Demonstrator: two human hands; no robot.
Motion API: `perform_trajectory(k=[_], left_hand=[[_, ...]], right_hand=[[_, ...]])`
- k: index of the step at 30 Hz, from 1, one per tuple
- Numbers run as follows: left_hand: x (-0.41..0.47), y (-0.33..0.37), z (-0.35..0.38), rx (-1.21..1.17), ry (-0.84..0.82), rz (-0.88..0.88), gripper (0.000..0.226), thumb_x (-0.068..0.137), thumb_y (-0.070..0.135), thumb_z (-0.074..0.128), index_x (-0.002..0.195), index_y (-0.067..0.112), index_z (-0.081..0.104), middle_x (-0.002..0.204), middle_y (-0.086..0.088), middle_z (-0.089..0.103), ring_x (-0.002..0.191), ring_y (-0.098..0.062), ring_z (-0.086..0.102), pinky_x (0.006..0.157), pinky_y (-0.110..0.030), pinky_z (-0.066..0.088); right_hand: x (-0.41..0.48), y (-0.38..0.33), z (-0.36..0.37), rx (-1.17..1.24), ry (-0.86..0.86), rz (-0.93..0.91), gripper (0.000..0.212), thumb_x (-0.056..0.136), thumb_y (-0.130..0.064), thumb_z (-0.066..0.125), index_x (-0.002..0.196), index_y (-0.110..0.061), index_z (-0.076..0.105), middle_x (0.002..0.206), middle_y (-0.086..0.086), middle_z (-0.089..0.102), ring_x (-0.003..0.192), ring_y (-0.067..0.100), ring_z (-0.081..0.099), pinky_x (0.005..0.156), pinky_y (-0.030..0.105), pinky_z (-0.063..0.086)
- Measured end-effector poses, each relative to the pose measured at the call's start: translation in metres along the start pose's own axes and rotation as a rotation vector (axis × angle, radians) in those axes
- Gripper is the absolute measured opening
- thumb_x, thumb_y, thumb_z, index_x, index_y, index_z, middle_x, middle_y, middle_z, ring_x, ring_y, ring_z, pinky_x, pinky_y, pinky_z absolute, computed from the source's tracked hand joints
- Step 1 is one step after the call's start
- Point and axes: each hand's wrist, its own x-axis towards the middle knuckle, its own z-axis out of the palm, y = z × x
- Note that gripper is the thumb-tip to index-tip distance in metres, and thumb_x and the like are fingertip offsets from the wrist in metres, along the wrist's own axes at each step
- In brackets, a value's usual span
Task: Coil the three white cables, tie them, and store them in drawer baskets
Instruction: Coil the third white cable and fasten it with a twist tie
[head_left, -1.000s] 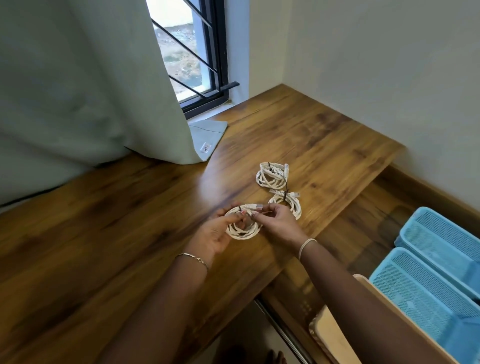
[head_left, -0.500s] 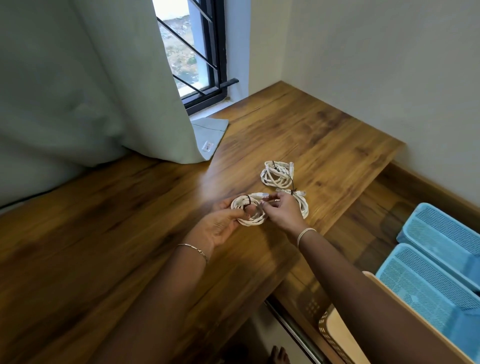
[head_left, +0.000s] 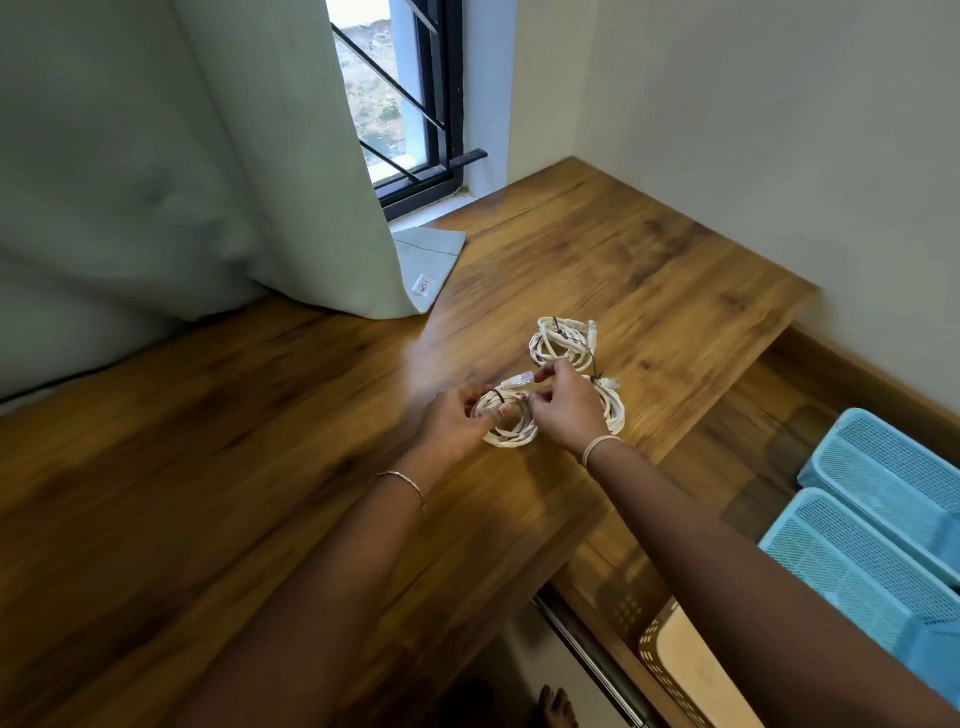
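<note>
Three white coiled cables lie on the wooden tabletop (head_left: 260, 467). My left hand (head_left: 452, 426) grips the nearest coil (head_left: 511, 434) on its left side, where a dark tie crosses it. My right hand (head_left: 563, 410) pinches that coil's right side, and its plug end sticks out above my fingers. A second coil (head_left: 613, 410) lies partly hidden behind my right hand. The third coil (head_left: 563, 343), bound with a dark tie, rests just beyond. Two light blue mesh drawer baskets (head_left: 878, 483) (head_left: 841, 577) stand at the lower right.
A pale curtain (head_left: 182, 156) hangs at the left, its hem on the tabletop. A barred window (head_left: 400, 93) sits behind it. A lower wooden shelf (head_left: 727, 457) runs to the right of the tabletop. A beige perforated basket (head_left: 691, 670) shows at the bottom.
Both hands have kept hold of the nearest coil and shifted slightly with it. Its plug end now sticks out above my right fingers. The view has tilted a little.
</note>
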Motion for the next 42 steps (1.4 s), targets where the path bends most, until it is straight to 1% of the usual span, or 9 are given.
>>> perform_trajectory(k=[7, 10, 14, 19, 23, 28, 32, 38, 42], left_hand=[[0.011, -0.011, 0.003, 0.147, 0.006, 0.014, 0.036, 0.081, 0.035, 0.069, 0.111, 0.017, 0.067, 0.105, -0.004, 0.072, 0.094, -0.020, 0.068, 0.086, -0.043, 0.055], [-0.003, 0.006, 0.000, 0.228, 0.012, 0.031, 0.034, 0.086, 0.036, 0.065, 0.114, 0.017, 0.068, 0.106, -0.002, 0.072, 0.096, -0.019, 0.067, 0.086, -0.035, 0.054], [-0.009, 0.014, -0.003, 0.293, 0.063, 0.042, 0.031, 0.092, 0.032, 0.059, 0.117, 0.015, 0.068, 0.107, -0.005, 0.072, 0.095, -0.017, 0.066, 0.072, -0.022, 0.045], [-0.012, 0.016, -0.005, 0.233, 0.187, 0.005, 0.033, 0.094, 0.028, 0.057, 0.119, 0.009, 0.065, 0.114, -0.009, 0.069, 0.103, -0.020, 0.064, 0.075, -0.021, 0.043], [-0.012, 0.013, -0.007, 0.113, 0.253, -0.041, 0.029, 0.094, 0.025, 0.056, 0.117, 0.009, 0.067, 0.111, -0.009, 0.070, 0.102, -0.022, 0.065, 0.078, -0.021, 0.044], [-0.007, 0.009, -0.008, 0.015, 0.312, -0.086, 0.026, 0.091, 0.024, 0.059, 0.112, 0.011, 0.069, 0.106, -0.005, 0.071, 0.100, -0.022, 0.065, 0.088, -0.031, 0.052], [-0.008, 0.010, 0.000, -0.028, 0.354, -0.111, 0.023, 0.090, 0.022, 0.060, 0.109, 0.012, 0.068, 0.107, -0.004, 0.070, 0.098, -0.020, 0.065, 0.087, -0.033, 0.053], [-0.039, 0.014, 0.024, 0.009, 0.444, -0.042, 0.030, 0.089, 0.019, 0.058, 0.119, 0.014, 0.055, 0.119, -0.006, 0.054, 0.094, -0.011, 0.042, 0.080, -0.026, 0.039], [-0.067, 0.010, 0.055, -0.009, 0.455, -0.003, 0.028, 0.089, 0.016, 0.058, 0.116, 0.014, 0.053, 0.114, -0.006, 0.053, 0.098, -0.018, 0.049, 0.081, -0.028, 0.039]], right_hand=[[0.001, -0.003, 0.005, -0.101, 0.024, -0.034, 0.023, 0.087, -0.024, 0.065, 0.106, -0.017, 0.053, 0.102, 0.006, 0.068, 0.097, 0.024, 0.064, 0.083, 0.037, 0.051], [0.002, -0.002, 0.007, -0.100, 0.038, -0.031, 0.021, 0.088, -0.029, 0.065, 0.103, -0.018, 0.055, 0.100, 0.004, 0.068, 0.095, 0.023, 0.064, 0.084, 0.040, 0.052], [0.003, -0.002, 0.006, -0.095, 0.062, -0.066, 0.020, 0.089, -0.033, 0.062, 0.099, -0.017, 0.059, 0.095, 0.004, 0.069, 0.090, 0.022, 0.064, 0.080, 0.038, 0.052], [0.003, -0.003, -0.003, -0.067, 0.102, -0.088, 0.023, 0.094, -0.034, 0.055, 0.095, -0.013, 0.064, 0.091, 0.006, 0.069, 0.085, 0.023, 0.063, 0.073, 0.034, 0.049], [0.000, 0.006, -0.019, -0.056, 0.263, -0.065, 0.020, 0.097, -0.032, 0.049, 0.097, -0.017, 0.063, 0.089, 0.004, 0.070, 0.072, 0.019, 0.058, 0.061, 0.031, 0.042], [-0.010, 0.028, -0.044, -0.036, 0.463, 0.061, 0.019, 0.097, -0.028, 0.049, 0.109, -0.015, 0.055, 0.111, 0.004, 0.060, 0.085, 0.013, 0.049, 0.069, 0.029, 0.036], [-0.028, 0.044, -0.048, -0.014, 0.506, 0.135, 0.021, 0.096, -0.032, 0.048, 0.110, -0.018, 0.055, 0.116, 0.001, 0.056, 0.096, 0.016, 0.054, 0.070, 0.030, 0.037], [-0.065, 0.075, -0.048, -0.011, 0.468, 0.202, 0.028, 0.099, -0.040, 0.038, 0.099, -0.022, 0.059, 0.085, -0.003, 0.064, 0.076, 0.014, 0.057, 0.055, 0.027, 0.034], [-0.084, 0.103, -0.058, 0.025, 0.435, 0.204, 0.031, 0.099, -0.039, 0.040, 0.091, -0.020, 0.062, 0.078, -0.002, 0.065, 0.072, 0.014, 0.058, 0.056, 0.027, 0.035]])
